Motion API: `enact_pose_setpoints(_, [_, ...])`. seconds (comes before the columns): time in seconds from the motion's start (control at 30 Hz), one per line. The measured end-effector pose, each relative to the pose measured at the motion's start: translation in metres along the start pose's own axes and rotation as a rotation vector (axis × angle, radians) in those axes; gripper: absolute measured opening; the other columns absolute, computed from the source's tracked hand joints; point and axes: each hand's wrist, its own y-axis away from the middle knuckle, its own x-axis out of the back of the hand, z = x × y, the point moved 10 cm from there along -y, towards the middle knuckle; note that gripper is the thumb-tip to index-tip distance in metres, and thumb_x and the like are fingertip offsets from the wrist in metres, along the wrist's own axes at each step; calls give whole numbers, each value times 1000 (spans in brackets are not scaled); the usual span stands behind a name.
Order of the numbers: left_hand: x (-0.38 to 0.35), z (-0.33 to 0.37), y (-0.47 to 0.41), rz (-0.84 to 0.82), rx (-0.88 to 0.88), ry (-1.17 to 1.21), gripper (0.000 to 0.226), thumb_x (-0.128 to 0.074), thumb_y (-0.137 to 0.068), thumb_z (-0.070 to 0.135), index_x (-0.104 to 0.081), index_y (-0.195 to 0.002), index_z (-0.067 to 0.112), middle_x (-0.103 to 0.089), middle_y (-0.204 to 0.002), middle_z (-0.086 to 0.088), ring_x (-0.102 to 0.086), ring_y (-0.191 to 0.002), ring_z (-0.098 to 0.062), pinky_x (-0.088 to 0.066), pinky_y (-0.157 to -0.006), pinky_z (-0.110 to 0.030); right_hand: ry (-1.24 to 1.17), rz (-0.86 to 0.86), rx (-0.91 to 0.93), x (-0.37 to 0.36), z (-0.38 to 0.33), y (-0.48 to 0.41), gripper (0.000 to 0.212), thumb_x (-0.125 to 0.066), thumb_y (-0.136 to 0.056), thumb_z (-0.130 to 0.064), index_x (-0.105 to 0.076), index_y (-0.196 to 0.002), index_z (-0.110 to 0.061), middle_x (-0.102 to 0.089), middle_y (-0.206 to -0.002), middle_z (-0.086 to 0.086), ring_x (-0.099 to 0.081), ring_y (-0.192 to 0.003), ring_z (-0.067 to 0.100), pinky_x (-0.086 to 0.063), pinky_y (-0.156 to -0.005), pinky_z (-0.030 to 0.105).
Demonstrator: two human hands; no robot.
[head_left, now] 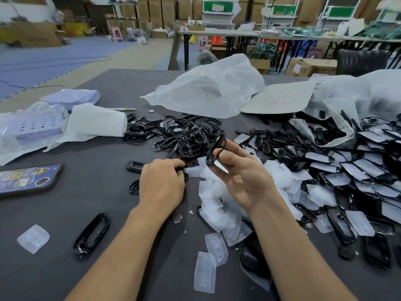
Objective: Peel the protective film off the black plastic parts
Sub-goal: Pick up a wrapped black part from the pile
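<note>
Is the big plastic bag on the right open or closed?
Open: film-covered black parts spill from the mouth of the bag onto the table.

You've got one glossy black frame (214,152) pinched upright in your right hand (243,177). Peeled frames (184,133) are heaped behind it, film-covered ones (358,177) sprawl to the right, and loose white film (219,205) is piled underneath.
</note>
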Motion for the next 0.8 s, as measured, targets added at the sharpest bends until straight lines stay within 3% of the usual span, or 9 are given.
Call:
enact_pose_setpoints(0.13, [7,-4,2,27,57,59,23,-69,-85,14,-84,-94,30,-80,-92,9,-70,-92,-20,-51,-98,-39,-15,-17,-15,2,2,-1,28,-62,-87,9,-71,-106,-10,-72,-83,7,-71,-78,17,-62,-83,35])
enact_pose_setpoints(0.2, [11,-10,0,40,93,91,27,-69,-81,11,-84,-94,30,-79,-87,11,-70,-90,-18,-51,-99,-39,-34,-17,-16,4,2,-1,30,-66,-81,7,-72,-105,-10,-72,-82,7,-70,-79,16,-62,-80,33])
enact_pose_setpoints(0.33, [11,-15,-9,5,121,164,66,-67,-76,5,-66,-136,32,-74,-78,18,-68,-88,-19,-52,-91,-33,-63,-6,-14,8,1,-4,33,-61,-89,8,-68,-117,-8,-71,-83,7,-69,-82,16,-61,-84,34])
enact_pose_setpoints(0.4, [5,-19,-10,-48,149,170,76,-66,-78,6,-54,-148,34,-71,-76,21,-65,-90,-18,-52,-89,-32,-61,-7,-15,8,2,-6,31,-62,-88,8,-70,-113,-8,-71,-83,7,-70,-81,16,-61,-85,35])
enact_pose_setpoints(0.47, [6,-19,-10,-48,139,35,66,-67,-83,13,-58,-144,36,-73,-84,19,-61,-103,-21,-47,-97,-35,-66,-20,-23,6,3,-5,33,-67,-79,5,-72,-108,-9,-72,-82,7,-70,-80,16,-60,-86,36])
enact_pose_setpoints(0.53, [19,-12,-8,24,103,-196,35,-68,-88,28,-74,-121,37,-75,-96,13,-55,-111,-21,-30,-100,-33,-67,-28,-30,6,3,-5,39,-69,-74,2,-71,-111,-8,-72,-81,7,-71,-79,16,-61,-86,36])
enact_pose_setpoints(0.6, [31,2,-8,140,65,-254,17,-70,-88,35,-80,-101,35,-74,-101,8,-52,-109,-23,-24,-94,-33,-45,-35,-20,7,3,-6,37,-67,-80,6,-69,-115,-7,-72,-80,7,-71,-77,16,-62,-84,36])
enact_pose_setpoints(0.7, [30,33,-21,203,-69,-55,18,-71,-89,24,-82,-103,28,-74,-110,3,-53,-111,-26,-31,-98,-33,-38,-47,-38,5,6,-5,34,-61,-89,10,-69,-119,-5,-72,-81,7,-72,-76,15,-60,-95,40])
enact_pose_setpoints(0.8, [9,67,-54,55,-136,205,31,-62,-90,11,-82,-108,26,-77,-114,4,-60,-109,-18,-44,-99,-29,-178,-77,-56,7,3,-4,34,-64,-82,4,-72,-113,-7,-71,-82,5,-71,-77,12,-57,-99,44])
